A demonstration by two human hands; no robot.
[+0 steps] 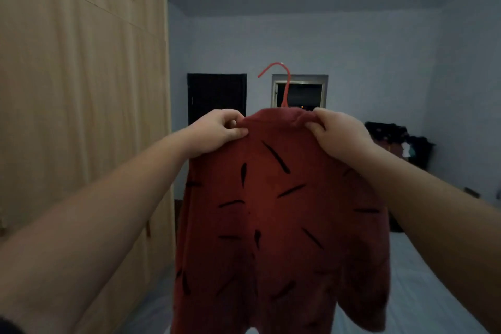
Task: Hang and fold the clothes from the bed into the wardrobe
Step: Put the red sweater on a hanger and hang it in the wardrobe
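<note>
Over the bed [423, 279], beside the shut wardrobe [81, 89], pinching both shoulders of the red top [271, 211] with left hand [217, 130] and right hand [341, 133], probably squaring it on the hanger [282, 81] before hanging.

Reaching forward and up with both bare arms [113, 206]. Pinching a red shirt [271, 211] with left hand [217, 130] and right hand [341, 134].

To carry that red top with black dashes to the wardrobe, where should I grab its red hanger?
Probably the straight neck of the thin red hanger, just above the collar of the dark-red top with black dashes, reaching from above. Only that part pokes out, and its hook curls left toward the pale wooden wardrobe, so leave the hook free.
</note>
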